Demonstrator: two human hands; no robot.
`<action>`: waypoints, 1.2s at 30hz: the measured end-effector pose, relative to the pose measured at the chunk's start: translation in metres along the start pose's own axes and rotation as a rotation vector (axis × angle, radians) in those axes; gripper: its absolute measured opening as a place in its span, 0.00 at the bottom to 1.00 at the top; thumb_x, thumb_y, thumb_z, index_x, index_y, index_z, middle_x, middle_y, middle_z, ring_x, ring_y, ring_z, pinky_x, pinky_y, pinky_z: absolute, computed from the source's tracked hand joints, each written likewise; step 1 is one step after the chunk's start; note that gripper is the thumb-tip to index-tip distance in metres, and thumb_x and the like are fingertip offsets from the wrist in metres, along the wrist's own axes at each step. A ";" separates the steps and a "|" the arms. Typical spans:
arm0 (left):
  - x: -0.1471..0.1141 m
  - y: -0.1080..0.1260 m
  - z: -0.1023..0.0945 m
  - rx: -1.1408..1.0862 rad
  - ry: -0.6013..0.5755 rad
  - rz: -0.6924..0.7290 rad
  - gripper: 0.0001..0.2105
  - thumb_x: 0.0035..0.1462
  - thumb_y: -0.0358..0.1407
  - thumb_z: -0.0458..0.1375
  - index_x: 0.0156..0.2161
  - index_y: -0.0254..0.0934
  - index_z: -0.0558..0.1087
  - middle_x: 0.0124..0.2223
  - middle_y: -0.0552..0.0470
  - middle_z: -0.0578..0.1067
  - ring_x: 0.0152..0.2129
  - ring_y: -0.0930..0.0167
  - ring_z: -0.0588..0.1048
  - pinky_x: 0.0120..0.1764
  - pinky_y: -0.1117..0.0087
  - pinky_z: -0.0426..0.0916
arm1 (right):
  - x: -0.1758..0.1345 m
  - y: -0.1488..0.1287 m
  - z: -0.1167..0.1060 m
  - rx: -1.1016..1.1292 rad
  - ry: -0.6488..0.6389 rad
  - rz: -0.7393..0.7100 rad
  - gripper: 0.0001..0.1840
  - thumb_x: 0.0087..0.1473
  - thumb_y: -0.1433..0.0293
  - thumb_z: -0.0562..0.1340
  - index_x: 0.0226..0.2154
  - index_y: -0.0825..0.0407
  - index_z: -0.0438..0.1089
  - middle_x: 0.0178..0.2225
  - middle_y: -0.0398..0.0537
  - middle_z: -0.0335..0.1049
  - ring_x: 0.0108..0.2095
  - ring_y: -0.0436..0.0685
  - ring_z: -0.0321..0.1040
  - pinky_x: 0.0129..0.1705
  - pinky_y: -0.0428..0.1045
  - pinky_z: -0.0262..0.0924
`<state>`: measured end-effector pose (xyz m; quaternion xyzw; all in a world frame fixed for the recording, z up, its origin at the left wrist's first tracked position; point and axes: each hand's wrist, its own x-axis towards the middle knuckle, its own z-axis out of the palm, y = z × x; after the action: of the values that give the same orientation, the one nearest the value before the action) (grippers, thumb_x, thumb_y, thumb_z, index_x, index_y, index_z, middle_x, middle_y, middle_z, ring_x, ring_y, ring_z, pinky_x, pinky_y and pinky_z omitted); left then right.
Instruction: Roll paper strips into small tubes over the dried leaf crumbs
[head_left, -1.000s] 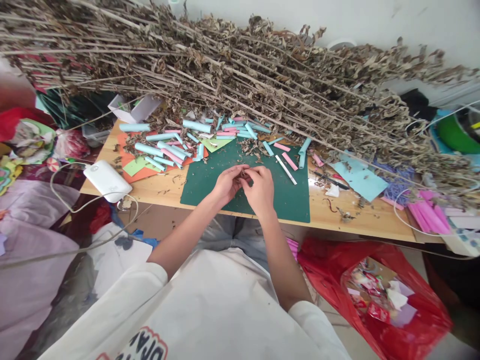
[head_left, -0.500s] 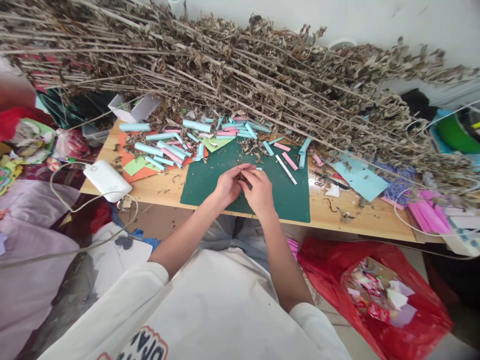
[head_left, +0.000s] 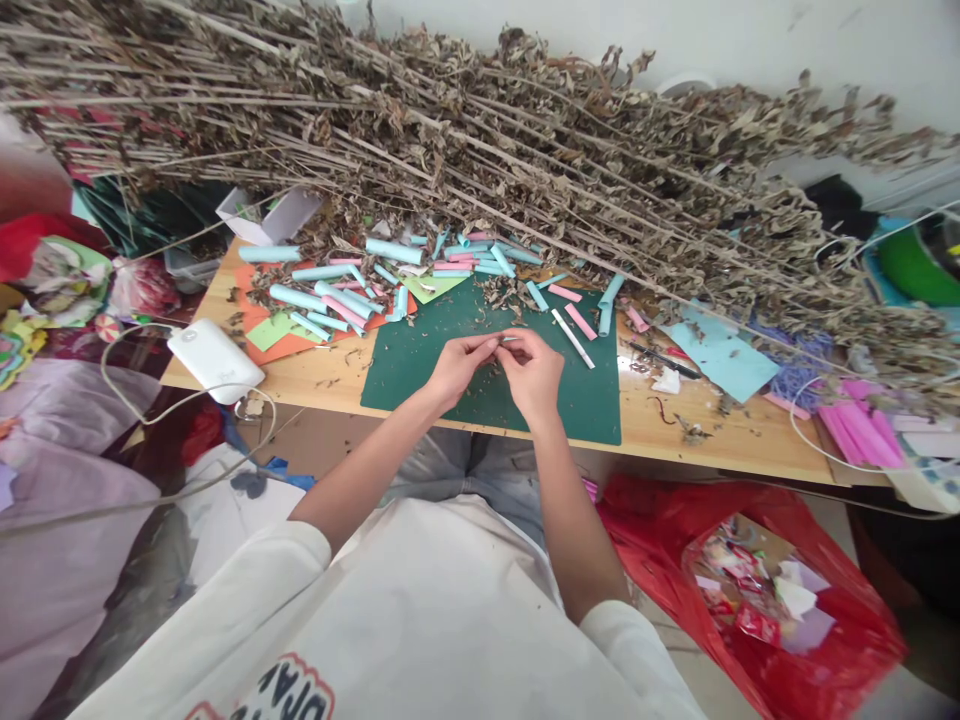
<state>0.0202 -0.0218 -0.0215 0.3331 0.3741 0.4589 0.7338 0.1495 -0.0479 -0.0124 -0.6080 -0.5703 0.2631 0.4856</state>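
Observation:
Over the green cutting mat (head_left: 420,370), my left hand (head_left: 457,368) and my right hand (head_left: 534,372) meet at the fingertips. Both are closed in a pinch on a small dark bit of dried leaf (head_left: 498,343), mostly covered by the fingers. Crumbs of leaf are scattered on the mat below. Just beyond my right hand lie a white stick (head_left: 572,338), a pink paper tube (head_left: 580,321) and a blue paper tube (head_left: 537,296). A small heap of dried leaf crumbs (head_left: 506,294) sits past my fingertips.
Dried leafy stalks (head_left: 450,130) span the table's back. Rolled paper tubes (head_left: 394,251) lie at the left, near a white power bank (head_left: 215,360) with a cable. A black pen (head_left: 667,362) and blue paper (head_left: 720,350) are right. A red bag (head_left: 660,530) of wrappers stands below.
My hands have opened out from a cupped hold, and the fingertips now pinch together. The right hand has shifted slightly to the right. The things on the table have stayed put.

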 end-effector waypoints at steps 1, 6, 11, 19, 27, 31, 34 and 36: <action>0.001 0.000 0.000 0.023 0.012 -0.001 0.10 0.51 0.35 0.67 0.39 0.34 0.82 0.39 0.47 0.82 0.38 0.69 0.78 0.49 0.67 0.70 | 0.000 -0.001 0.000 -0.018 0.000 -0.002 0.10 0.54 0.66 0.64 0.39 0.50 0.75 0.31 0.46 0.78 0.30 0.55 0.75 0.38 0.51 0.71; 0.003 0.005 0.000 0.000 0.089 -0.029 0.12 0.46 0.33 0.70 0.38 0.33 0.82 0.38 0.47 0.82 0.33 0.71 0.77 0.45 0.68 0.71 | -0.001 -0.006 -0.004 -0.047 -0.017 -0.047 0.08 0.54 0.65 0.63 0.34 0.50 0.77 0.34 0.48 0.78 0.34 0.56 0.75 0.40 0.52 0.71; 0.001 0.009 0.000 -0.096 0.110 -0.045 0.14 0.42 0.33 0.73 0.36 0.33 0.79 0.31 0.51 0.80 0.28 0.76 0.77 0.40 0.72 0.73 | -0.002 -0.004 -0.003 0.112 0.011 0.005 0.09 0.52 0.66 0.64 0.35 0.50 0.79 0.38 0.49 0.77 0.38 0.56 0.75 0.42 0.52 0.72; 0.000 0.008 -0.001 -0.021 0.052 -0.046 0.17 0.37 0.38 0.75 0.34 0.32 0.81 0.32 0.49 0.81 0.29 0.75 0.77 0.42 0.70 0.74 | -0.001 -0.001 0.002 0.167 0.096 0.099 0.07 0.49 0.66 0.67 0.31 0.52 0.77 0.31 0.48 0.78 0.33 0.56 0.75 0.40 0.53 0.72; 0.006 0.006 -0.010 -0.070 0.051 -0.100 0.13 0.39 0.34 0.74 0.33 0.33 0.81 0.32 0.50 0.80 0.28 0.76 0.76 0.42 0.71 0.73 | -0.004 -0.005 -0.010 -0.015 -0.047 -0.110 0.10 0.57 0.66 0.63 0.40 0.47 0.79 0.38 0.48 0.77 0.39 0.55 0.74 0.45 0.53 0.70; 0.005 0.004 -0.010 -0.048 0.035 -0.075 0.16 0.38 0.34 0.74 0.36 0.33 0.80 0.32 0.50 0.80 0.28 0.75 0.77 0.40 0.71 0.72 | -0.003 -0.002 -0.010 -0.012 -0.054 -0.089 0.14 0.57 0.66 0.63 0.45 0.47 0.77 0.40 0.48 0.77 0.39 0.55 0.75 0.44 0.53 0.71; 0.004 0.005 -0.010 -0.040 0.022 -0.065 0.16 0.38 0.36 0.75 0.35 0.33 0.80 0.31 0.51 0.80 0.28 0.76 0.77 0.39 0.72 0.72 | -0.001 -0.003 -0.011 -0.086 -0.041 -0.149 0.08 0.57 0.66 0.63 0.37 0.47 0.79 0.38 0.47 0.78 0.39 0.55 0.74 0.46 0.53 0.70; 0.003 0.006 -0.009 -0.050 0.012 -0.072 0.16 0.38 0.37 0.75 0.34 0.32 0.80 0.31 0.50 0.80 0.28 0.76 0.77 0.40 0.72 0.72 | -0.001 -0.004 -0.011 -0.088 0.000 -0.168 0.08 0.57 0.65 0.63 0.34 0.47 0.79 0.36 0.47 0.78 0.38 0.55 0.74 0.44 0.53 0.69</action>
<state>0.0109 -0.0150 -0.0215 0.2980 0.3787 0.4432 0.7558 0.1569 -0.0522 -0.0053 -0.5788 -0.6302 0.1965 0.4788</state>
